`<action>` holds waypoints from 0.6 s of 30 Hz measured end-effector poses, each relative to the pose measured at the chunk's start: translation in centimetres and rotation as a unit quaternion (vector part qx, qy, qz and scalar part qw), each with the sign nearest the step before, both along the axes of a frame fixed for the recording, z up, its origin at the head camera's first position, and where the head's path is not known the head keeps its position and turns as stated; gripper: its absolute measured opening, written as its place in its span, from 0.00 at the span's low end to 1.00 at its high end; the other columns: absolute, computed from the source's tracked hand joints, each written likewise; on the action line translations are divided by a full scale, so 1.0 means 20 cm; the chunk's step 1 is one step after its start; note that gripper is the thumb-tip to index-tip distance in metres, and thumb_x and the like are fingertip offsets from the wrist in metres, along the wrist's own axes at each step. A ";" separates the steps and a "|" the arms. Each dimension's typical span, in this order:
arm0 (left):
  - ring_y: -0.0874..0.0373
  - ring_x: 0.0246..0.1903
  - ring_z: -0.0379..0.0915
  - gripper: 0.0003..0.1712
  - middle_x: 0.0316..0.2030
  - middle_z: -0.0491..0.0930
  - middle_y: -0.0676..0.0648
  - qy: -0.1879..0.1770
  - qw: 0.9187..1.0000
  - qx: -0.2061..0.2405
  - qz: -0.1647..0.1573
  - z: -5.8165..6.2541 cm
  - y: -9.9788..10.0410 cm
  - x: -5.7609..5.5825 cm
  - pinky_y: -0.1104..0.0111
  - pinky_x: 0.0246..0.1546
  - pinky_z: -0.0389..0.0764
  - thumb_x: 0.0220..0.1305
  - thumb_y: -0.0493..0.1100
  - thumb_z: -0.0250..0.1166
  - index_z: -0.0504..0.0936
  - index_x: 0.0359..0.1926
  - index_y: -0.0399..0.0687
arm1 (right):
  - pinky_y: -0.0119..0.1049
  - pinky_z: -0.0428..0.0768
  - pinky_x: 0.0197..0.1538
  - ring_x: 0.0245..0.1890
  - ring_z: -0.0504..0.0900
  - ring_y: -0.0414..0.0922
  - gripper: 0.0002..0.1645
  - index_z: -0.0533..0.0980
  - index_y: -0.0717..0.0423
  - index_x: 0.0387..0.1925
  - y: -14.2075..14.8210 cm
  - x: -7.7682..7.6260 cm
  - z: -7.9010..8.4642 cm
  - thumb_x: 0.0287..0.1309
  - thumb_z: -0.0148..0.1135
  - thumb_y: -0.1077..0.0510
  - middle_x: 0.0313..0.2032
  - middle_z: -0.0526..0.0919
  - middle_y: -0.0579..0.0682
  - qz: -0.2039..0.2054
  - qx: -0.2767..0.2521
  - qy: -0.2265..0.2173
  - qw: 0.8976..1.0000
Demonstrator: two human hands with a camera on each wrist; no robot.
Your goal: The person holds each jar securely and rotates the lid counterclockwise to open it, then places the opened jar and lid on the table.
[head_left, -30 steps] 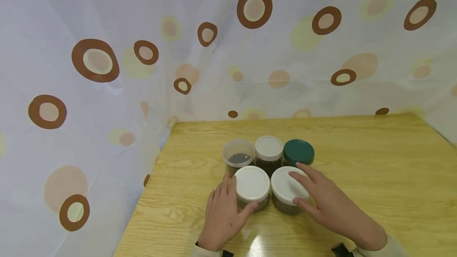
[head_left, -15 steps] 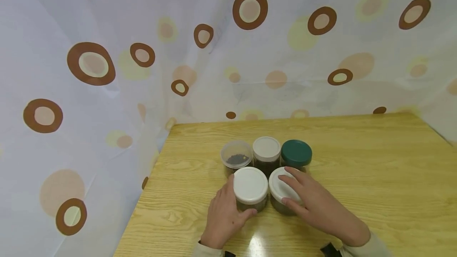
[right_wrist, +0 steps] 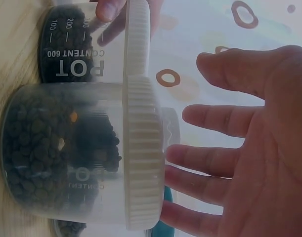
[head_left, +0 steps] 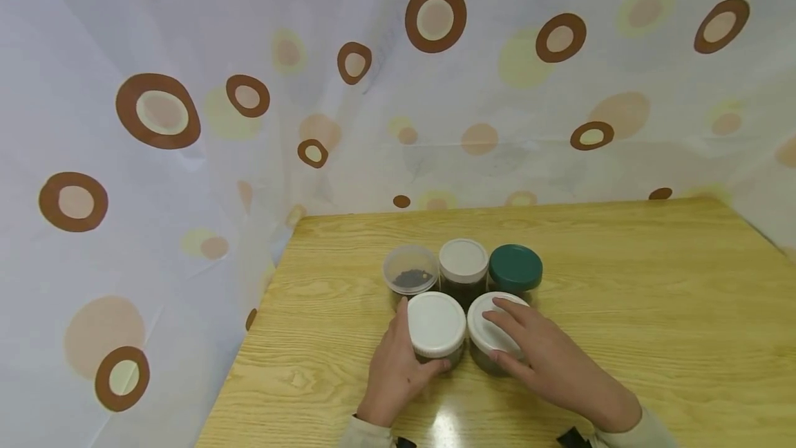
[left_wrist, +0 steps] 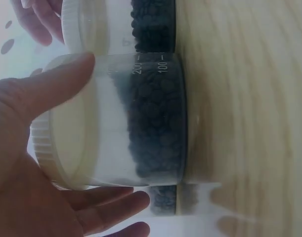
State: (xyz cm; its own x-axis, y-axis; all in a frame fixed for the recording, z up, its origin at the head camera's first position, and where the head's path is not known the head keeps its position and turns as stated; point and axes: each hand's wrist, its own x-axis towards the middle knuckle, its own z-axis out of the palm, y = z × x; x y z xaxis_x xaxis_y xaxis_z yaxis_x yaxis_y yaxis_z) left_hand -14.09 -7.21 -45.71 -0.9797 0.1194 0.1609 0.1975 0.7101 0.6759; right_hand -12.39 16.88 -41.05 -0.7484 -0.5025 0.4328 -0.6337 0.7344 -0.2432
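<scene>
My left hand grips the front left jar, thumb on its near side and fingers round its left side. That jar is clear, with a white screw lid and dark pellets inside. Over the front right jar, my right hand is spread with loosely bent fingers. In the right wrist view its fingertips come up to the ribbed white lid without curling round it; contact cannot be told. Dark pellets with a few lighter pieces lie in this jar.
Behind stand three more jars in a row: one with a see-through top, one with a white lid, one with a dark green lid. All sit close together on a wooden table, with a spotted curtain behind.
My left hand has closed in round the front left jar. My right hand has shifted slightly left over the front right lid. The jars keep their arrangement; the view shifts a little.
</scene>
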 end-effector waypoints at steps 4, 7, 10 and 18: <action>0.47 0.57 0.76 0.65 0.58 0.76 0.43 -0.006 1.000 0.016 0.007 -0.01 0.01 0.00 0.51 0.51 0.79 0.40 0.54 0.82 0.53 0.74 0.53 | 0.52 0.82 0.50 0.56 0.81 0.55 0.30 0.76 0.53 0.59 -0.01 0.00 -0.01 0.54 0.72 0.53 0.60 0.78 0.59 0.004 0.003 0.010 1.000; 0.45 0.57 0.76 0.66 0.59 0.75 0.41 -0.008 1.000 0.018 0.015 -0.01 0.01 0.00 0.50 0.52 0.78 0.40 0.54 0.82 0.52 0.75 0.50 | 0.51 0.82 0.51 0.56 0.81 0.54 0.31 0.76 0.53 0.59 -0.01 0.00 -0.01 0.53 0.73 0.54 0.60 0.78 0.58 0.009 0.005 0.015 1.000; 0.46 0.56 0.76 0.65 0.58 0.76 0.42 -0.008 0.999 0.017 0.028 -0.01 0.01 0.01 0.50 0.50 0.79 0.40 0.56 0.82 0.54 0.75 0.50 | 0.51 0.82 0.51 0.57 0.81 0.54 0.31 0.76 0.52 0.59 -0.01 0.00 -0.01 0.54 0.72 0.53 0.60 0.78 0.57 0.010 0.005 0.015 1.000; 0.50 0.51 0.77 0.57 0.52 0.78 0.47 0.003 0.998 0.029 0.051 0.02 -0.01 0.02 0.55 0.46 0.78 0.35 0.61 0.81 0.65 0.67 0.53 | 0.52 0.82 0.50 0.56 0.81 0.55 0.30 0.76 0.54 0.60 -0.02 0.01 -0.02 0.55 0.72 0.53 0.60 0.78 0.58 0.010 0.001 0.012 1.000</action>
State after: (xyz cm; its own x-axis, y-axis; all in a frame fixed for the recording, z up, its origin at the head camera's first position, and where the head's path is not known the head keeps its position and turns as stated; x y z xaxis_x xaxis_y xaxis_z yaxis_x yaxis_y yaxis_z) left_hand -13.75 -7.48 -45.30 -0.9853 0.0092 0.1703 0.1302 0.6858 0.7160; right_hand -12.25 16.55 -41.39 -0.7273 -0.5182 0.4500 -0.6544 0.7213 -0.2270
